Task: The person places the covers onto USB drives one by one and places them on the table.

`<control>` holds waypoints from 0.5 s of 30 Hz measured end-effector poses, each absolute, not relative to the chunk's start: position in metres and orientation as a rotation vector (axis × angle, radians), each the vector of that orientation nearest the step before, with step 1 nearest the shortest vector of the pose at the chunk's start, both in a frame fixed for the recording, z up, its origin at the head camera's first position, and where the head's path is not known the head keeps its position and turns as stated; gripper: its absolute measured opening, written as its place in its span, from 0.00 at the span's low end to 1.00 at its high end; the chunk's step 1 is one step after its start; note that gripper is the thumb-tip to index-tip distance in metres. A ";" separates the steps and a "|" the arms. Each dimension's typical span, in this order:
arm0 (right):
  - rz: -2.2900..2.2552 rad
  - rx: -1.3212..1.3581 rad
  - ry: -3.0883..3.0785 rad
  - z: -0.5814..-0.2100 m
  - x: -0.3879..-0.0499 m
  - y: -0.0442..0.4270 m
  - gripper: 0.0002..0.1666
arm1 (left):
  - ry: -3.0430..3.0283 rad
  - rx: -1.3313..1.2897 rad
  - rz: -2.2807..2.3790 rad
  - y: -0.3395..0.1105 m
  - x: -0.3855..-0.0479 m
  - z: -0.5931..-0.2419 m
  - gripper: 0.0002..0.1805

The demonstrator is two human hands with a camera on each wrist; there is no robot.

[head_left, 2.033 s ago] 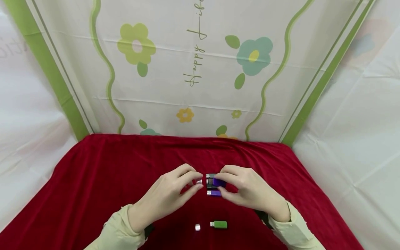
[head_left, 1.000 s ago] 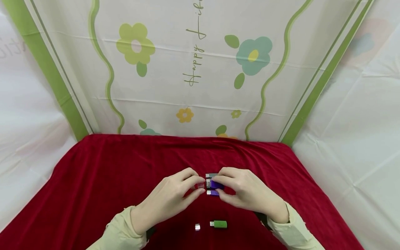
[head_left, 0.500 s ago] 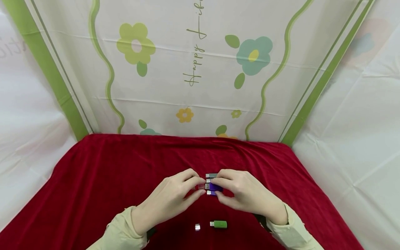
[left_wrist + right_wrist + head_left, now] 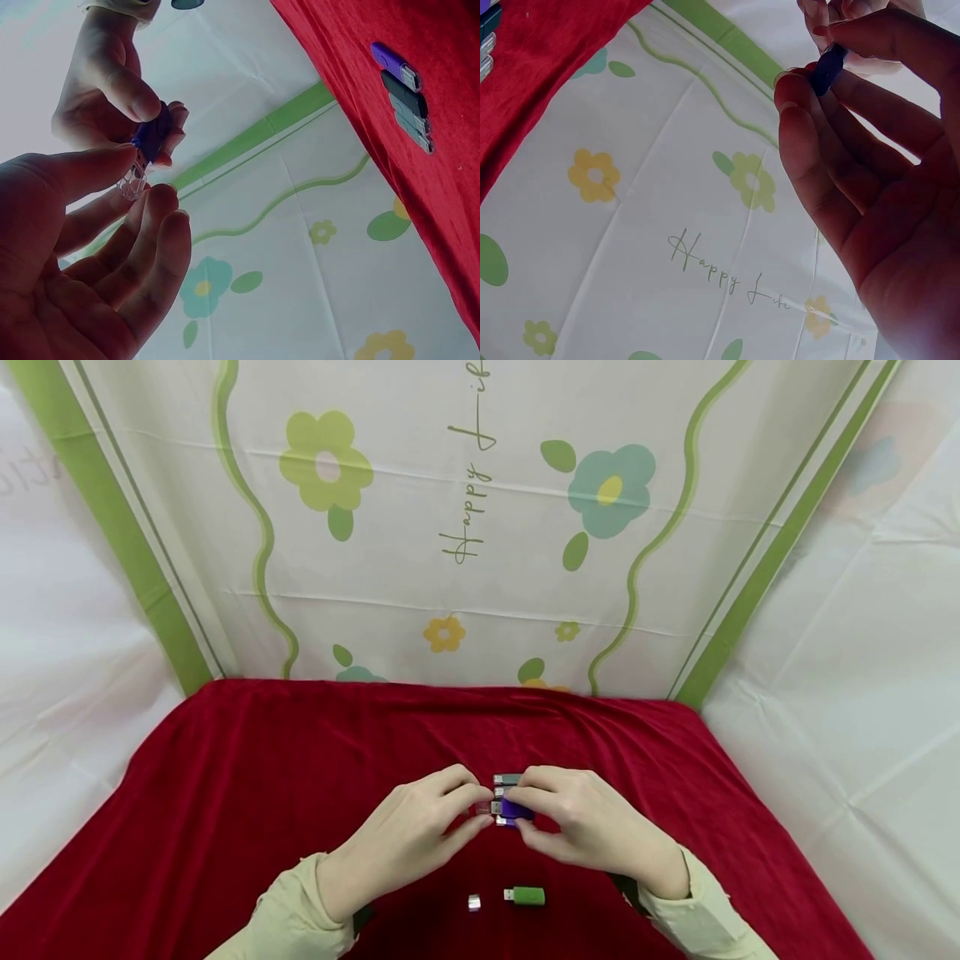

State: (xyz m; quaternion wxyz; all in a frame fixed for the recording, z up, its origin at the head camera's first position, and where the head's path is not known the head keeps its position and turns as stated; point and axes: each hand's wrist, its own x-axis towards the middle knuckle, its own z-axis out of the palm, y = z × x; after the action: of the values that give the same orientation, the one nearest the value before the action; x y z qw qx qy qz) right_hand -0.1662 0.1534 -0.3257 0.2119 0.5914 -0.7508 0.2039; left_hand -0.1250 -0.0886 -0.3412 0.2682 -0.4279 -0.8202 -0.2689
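My left hand (image 4: 412, 831) pinches a small clear cap (image 4: 133, 184) between thumb and fingers. Facing it, my right hand (image 4: 588, 822) holds a purple USB flash drive (image 4: 517, 810) by its body. The drive's metal plug points left and meets the mouth of the cap; in the left wrist view the plug appears at least partly inside it. In the right wrist view the purple drive's body (image 4: 827, 69) sits between thumb and fingertips, and the cap is mostly hidden behind fingers. Both hands are raised above the red cloth (image 4: 315, 760).
On the cloth lie a capped purple drive (image 4: 390, 57), a black drive (image 4: 405, 93) and a grey drive (image 4: 414, 126), side by side. Closer to the person are an uncapped green USB flash drive (image 4: 529, 896) and a loose clear cap (image 4: 474, 903). White flowered fabric (image 4: 517, 568) hangs behind.
My left hand has moved slightly right and down with the clear cap. The purple drive has shifted a little left and down, and its plug now meets the cap.
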 end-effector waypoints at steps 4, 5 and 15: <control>0.574 1.656 -2.084 -0.326 -0.166 0.153 0.15 | -2.204 -1.161 -0.725 -0.088 -0.125 -0.341 0.09; 0.575 1.659 -2.086 -0.326 -0.166 0.153 0.15 | -2.201 -1.164 -0.723 -0.088 -0.125 -0.341 0.10; 0.558 1.676 -2.089 -0.328 -0.166 0.153 0.15 | -2.219 -1.169 -0.730 -0.087 -0.124 -0.342 0.10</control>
State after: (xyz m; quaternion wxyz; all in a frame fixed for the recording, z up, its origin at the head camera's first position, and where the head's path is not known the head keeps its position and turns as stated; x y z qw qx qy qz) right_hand -0.1658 0.1530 -0.3281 0.2016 0.6001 -0.7478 0.1998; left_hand -0.1235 -0.0873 -0.3419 0.2617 -0.4319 -0.8198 -0.2699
